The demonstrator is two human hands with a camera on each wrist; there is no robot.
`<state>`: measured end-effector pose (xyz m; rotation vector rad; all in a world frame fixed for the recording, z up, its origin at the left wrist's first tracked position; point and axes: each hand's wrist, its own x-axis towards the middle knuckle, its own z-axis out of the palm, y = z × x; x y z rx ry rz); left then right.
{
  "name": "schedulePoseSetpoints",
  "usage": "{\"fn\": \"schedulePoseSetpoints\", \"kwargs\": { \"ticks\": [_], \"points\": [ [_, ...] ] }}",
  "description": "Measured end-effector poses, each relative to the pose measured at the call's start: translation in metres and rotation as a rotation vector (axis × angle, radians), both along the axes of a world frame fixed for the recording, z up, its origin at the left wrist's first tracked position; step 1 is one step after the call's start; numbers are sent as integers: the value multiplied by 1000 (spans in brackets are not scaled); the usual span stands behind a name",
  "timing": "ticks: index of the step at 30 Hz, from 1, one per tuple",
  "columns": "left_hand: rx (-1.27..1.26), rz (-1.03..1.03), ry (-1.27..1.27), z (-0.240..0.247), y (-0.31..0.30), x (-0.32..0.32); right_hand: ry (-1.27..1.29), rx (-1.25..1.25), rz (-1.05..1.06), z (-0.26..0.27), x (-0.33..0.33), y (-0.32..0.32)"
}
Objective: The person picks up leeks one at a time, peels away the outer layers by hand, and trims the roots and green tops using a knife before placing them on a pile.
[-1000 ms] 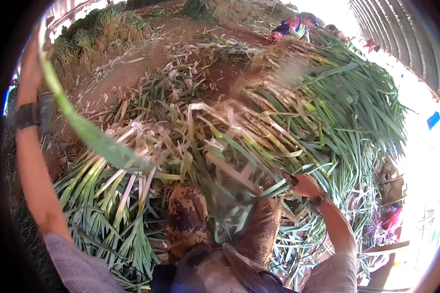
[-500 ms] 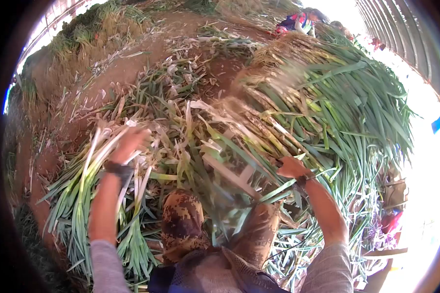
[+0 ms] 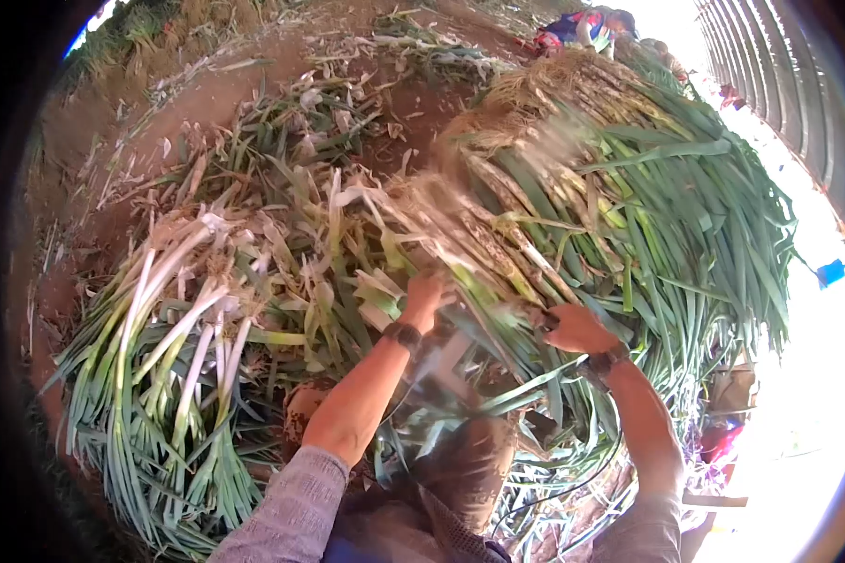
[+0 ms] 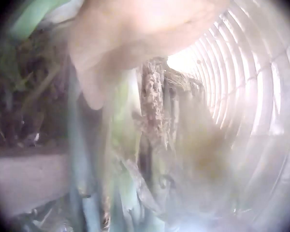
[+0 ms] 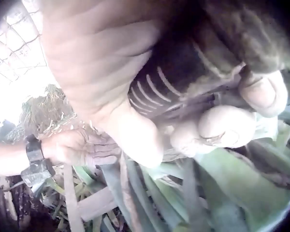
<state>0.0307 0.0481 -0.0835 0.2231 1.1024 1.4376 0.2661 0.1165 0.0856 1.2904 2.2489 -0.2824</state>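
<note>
My left hand reaches across to the near edge of the unpeeled leeks. Its fingers look fairly straight in the right wrist view, touching the leaves. Close below that hand, the left wrist view shows a dirt-flecked leek stalk among green leaves. My right hand grips a black tool handle with pale ridges, its fingers curled round it. The tool's working end is hidden. Cleaned leeks, white at the root end, lie in a bundle on the left.
Stripped leaves and skins litter the brown ground. A wooden slat lies near my knees. A thin dark cord runs below my right arm. Another person sits beyond the pile, by the ribbed wall.
My left hand let go of a leek over the left bundle, then swung right to the unpeeled leeks. My right hand kept its grip on the handle near the pile. The head view tilted down.
</note>
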Motion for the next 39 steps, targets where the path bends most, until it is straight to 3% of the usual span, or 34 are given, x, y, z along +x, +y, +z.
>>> {"fn": "schedulePoseSetpoints", "kwargs": {
  "ticks": [2, 3, 5, 11, 13, 18, 20, 24, 26, 29, 39],
  "points": [
    [35, 166, 105, -29, 22, 8, 67, 21, -14, 3, 13, 3],
    [169, 47, 94, -34, 28, -3, 60, 20, -17, 6, 15, 2],
    [104, 97, 92, -44, 36, 1, -15, -79, 77, 9, 21, -3],
    [-37, 136, 82, -24, 37, 2, 210, 35, -44, 7, 36, -9],
    [103, 138, -137, -23, 34, 3, 212, 41, -58, 7, 35, -11],
    [53, 133, -55, -12, 15, 27, 252, -33, -16, 4, 23, -11],
    [6, -3, -102, -18, 3, 40, 226, -50, -3, 6, 8, -14],
    [51, -24, -86, -34, -4, 49, 184, -30, 31, -14, 2, -6],
    [99, -214, -128, -28, -11, 46, 155, -40, 49, -16, -9, -5],
    [-19, -205, -147, -13, -16, 49, 189, -15, 48, -32, -19, 2],
    [79, -218, -161, -28, -11, 52, 199, 24, 188, -33, -101, 24]
  ]
}}
